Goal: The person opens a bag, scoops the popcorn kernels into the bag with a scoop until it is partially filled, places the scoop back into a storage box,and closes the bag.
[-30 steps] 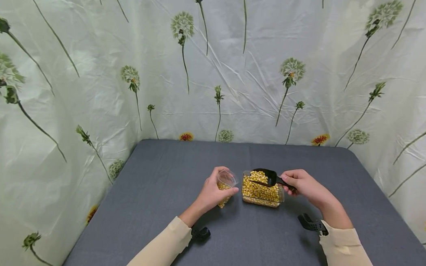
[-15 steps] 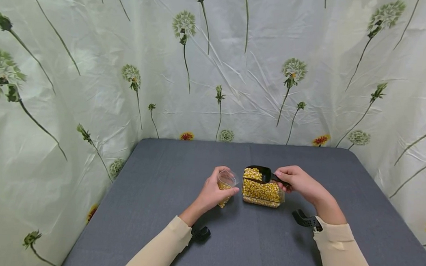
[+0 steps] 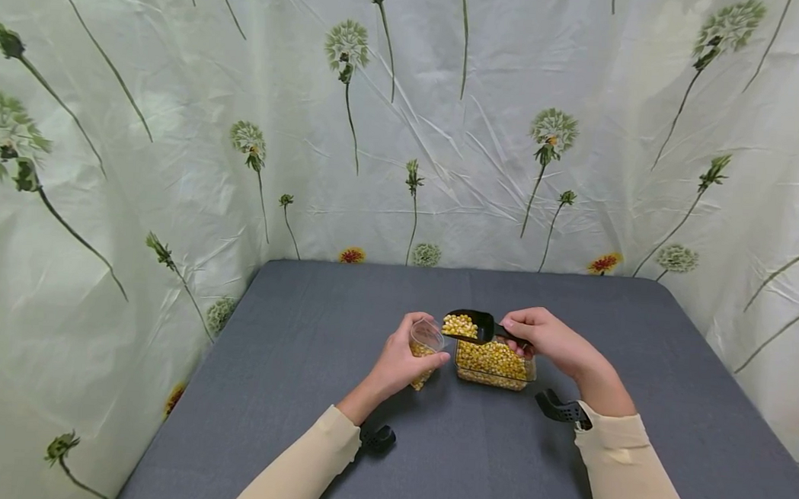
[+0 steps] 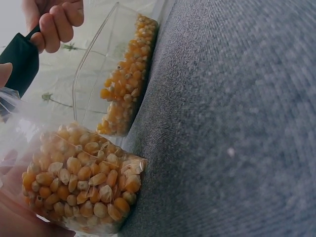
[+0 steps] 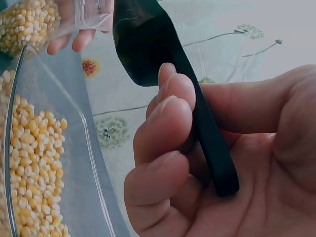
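Observation:
My left hand (image 3: 395, 364) is curled round a clear plastic bag (image 4: 84, 177) partly filled with corn kernels, its mouth facing up. The bag's bottom sits at the table cloth. My right hand (image 3: 552, 343) grips the handle of a black scoop (image 3: 482, 325), fingers wrapped round it in the right wrist view. Yellow kernels (image 3: 460, 326) lie in the scoop, whose front edge is close beside the bag's mouth. Below the scoop stands a clear rectangular container (image 5: 91, 143) of corn kernels (image 3: 492, 362), partly hidden by the scoop and right hand.
A grey cloth covers the table (image 3: 327, 314). Behind and to the left hangs a pale curtain (image 3: 482, 132) with a dandelion print. Black straps (image 3: 561, 409) with cameras sit at both wrists.
My right hand has moved left with the loaded scoop, from over the container to beside the bag's mouth. The left hand and bag have stayed nearly still.

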Action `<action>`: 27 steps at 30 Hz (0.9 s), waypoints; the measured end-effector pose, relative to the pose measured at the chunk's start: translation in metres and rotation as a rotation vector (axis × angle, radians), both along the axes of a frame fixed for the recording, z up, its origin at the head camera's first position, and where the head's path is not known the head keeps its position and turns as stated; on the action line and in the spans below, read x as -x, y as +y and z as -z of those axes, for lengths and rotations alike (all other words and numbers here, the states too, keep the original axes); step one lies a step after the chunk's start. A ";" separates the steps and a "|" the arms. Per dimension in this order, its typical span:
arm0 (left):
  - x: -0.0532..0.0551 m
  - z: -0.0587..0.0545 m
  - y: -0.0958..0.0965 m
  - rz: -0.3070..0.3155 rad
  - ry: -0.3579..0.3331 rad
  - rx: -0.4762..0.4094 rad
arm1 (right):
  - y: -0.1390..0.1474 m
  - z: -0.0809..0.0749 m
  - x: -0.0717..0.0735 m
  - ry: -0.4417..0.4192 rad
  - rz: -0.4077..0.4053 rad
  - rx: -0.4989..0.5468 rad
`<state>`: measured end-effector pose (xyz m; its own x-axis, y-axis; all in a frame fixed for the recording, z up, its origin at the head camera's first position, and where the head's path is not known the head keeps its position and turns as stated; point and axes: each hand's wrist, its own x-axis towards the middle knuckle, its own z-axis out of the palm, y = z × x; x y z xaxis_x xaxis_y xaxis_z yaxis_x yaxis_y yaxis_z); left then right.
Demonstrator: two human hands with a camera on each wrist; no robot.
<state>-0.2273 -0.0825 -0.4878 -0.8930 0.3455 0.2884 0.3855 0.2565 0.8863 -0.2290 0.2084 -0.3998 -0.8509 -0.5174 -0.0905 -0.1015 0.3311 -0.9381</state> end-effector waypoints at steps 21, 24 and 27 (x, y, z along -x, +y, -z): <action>0.001 0.002 0.000 -0.046 0.001 0.058 | -0.020 0.001 -0.001 0.022 -0.007 -0.032; 0.000 0.002 0.000 -0.052 0.001 0.066 | -0.022 0.000 -0.001 0.024 0.012 -0.035; 0.000 0.002 -0.001 -0.058 -0.001 0.064 | -0.025 -0.001 -0.001 0.038 0.032 -0.041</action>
